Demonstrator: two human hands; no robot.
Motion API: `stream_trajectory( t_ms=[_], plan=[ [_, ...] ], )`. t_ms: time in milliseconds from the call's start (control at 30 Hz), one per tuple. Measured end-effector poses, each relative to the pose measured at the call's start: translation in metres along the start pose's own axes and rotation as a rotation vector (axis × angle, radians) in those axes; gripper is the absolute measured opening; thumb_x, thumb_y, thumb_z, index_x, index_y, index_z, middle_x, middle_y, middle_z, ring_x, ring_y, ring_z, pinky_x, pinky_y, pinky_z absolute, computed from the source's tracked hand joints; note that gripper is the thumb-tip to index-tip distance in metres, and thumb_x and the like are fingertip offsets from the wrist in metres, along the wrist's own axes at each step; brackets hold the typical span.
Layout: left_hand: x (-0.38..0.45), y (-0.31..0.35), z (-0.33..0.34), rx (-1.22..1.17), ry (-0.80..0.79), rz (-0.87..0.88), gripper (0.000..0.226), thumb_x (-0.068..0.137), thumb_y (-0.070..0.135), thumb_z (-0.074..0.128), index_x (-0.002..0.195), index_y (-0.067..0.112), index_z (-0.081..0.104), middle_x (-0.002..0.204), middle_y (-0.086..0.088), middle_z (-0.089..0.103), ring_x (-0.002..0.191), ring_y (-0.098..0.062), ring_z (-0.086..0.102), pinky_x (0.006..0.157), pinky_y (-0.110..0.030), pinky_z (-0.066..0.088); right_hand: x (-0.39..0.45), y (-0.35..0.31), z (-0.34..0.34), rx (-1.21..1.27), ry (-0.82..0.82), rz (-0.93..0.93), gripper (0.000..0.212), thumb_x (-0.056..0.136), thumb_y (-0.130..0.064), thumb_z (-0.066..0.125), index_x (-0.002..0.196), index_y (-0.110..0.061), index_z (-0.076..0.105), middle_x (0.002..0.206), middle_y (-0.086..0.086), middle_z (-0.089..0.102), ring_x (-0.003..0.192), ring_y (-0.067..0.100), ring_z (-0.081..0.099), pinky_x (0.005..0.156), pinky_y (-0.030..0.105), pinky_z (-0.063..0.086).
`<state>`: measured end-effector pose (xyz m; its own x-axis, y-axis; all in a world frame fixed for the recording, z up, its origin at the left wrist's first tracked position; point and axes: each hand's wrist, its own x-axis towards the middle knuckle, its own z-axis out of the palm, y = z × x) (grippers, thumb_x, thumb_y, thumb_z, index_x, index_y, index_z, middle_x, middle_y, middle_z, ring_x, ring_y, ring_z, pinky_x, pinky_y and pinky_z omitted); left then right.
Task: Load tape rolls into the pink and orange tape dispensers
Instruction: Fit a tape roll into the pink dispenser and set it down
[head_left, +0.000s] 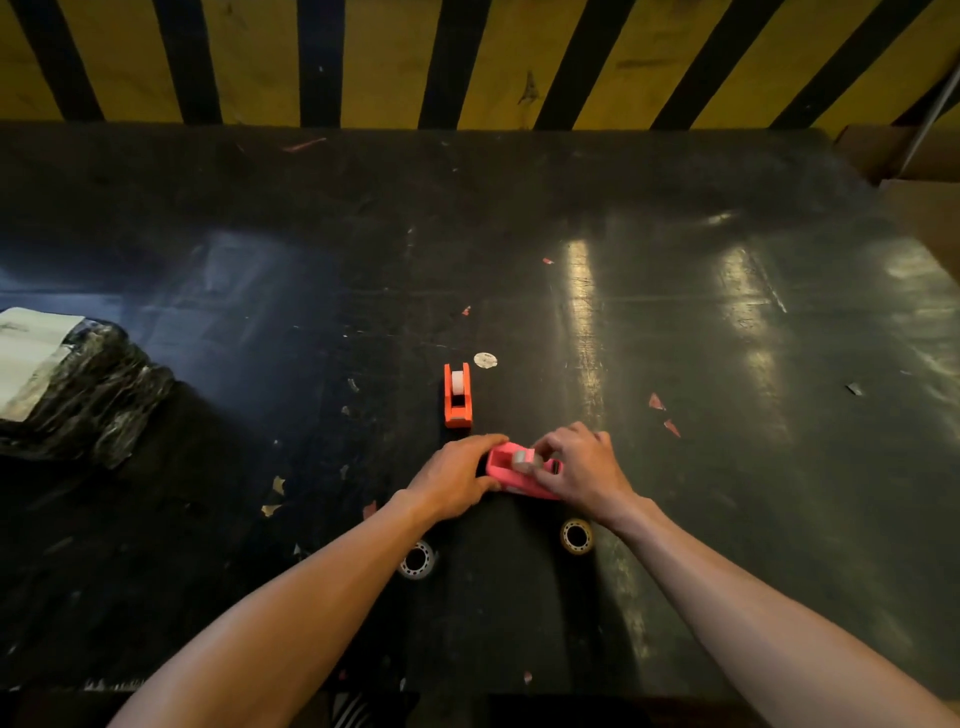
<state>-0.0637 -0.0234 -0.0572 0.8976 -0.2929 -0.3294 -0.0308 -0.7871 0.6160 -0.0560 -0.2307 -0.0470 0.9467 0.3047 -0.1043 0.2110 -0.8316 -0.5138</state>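
Note:
The pink tape dispenser (506, 467) lies on the dark table between my two hands. My left hand (457, 480) grips its left end. My right hand (582, 467) pinches a clear tape roll (522, 460) that sits in the dispenser's cradle. Just beyond stands the orange tape dispenser (457, 396) with a white roll seated in it. Two loose rolls lie flat nearer to me: a clear one (417, 559) beside my left forearm and a yellowish one (576, 535) beside my right wrist.
A bundle wrapped in black plastic with a white label (72, 379) sits at the left edge. Cardboard boxes (924, 171) stand at the far right. A white round sticker (485, 359) and scraps of tape dot the table (727, 338). A yellow-and-black striped wall rises behind.

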Motion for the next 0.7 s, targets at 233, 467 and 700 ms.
stream_trajectory(
  t_ms=[233,467,700],
  plan=[
    [-0.015,-0.001,0.005,0.007,0.047,0.012,0.068,0.089,0.022,0.075,0.150,0.021,0.044,0.149,-0.001,0.054,0.137,-0.018,0.049,0.115,-0.039,0.039,-0.011,-0.006,0.013,0.045,0.012,0.003,0.016,0.087,-0.042,0.068,0.092,-0.026,0.069,0.094,-0.011,0.068,0.098,0.013,0.053,0.082,0.034,0.029],
    [-0.016,0.002,0.004,0.010,0.040,-0.004,0.068,0.089,0.022,0.075,0.150,0.022,0.044,0.148,-0.001,0.054,0.137,-0.018,0.049,0.115,-0.041,0.040,-0.004,-0.018,0.009,-0.020,-0.052,0.020,0.016,0.086,-0.037,0.068,0.096,-0.025,0.073,0.100,-0.002,0.071,0.101,0.020,0.057,0.085,0.038,0.035],
    [-0.016,0.003,0.003,0.010,0.032,-0.025,0.069,0.089,0.022,0.074,0.151,0.022,0.043,0.149,-0.001,0.053,0.138,-0.019,0.049,0.114,-0.040,0.039,-0.007,-0.018,0.003,0.145,-0.083,0.122,0.013,0.084,-0.031,0.073,0.095,-0.025,0.073,0.096,-0.002,0.074,0.092,0.018,0.067,0.086,0.040,0.053]
  ],
)
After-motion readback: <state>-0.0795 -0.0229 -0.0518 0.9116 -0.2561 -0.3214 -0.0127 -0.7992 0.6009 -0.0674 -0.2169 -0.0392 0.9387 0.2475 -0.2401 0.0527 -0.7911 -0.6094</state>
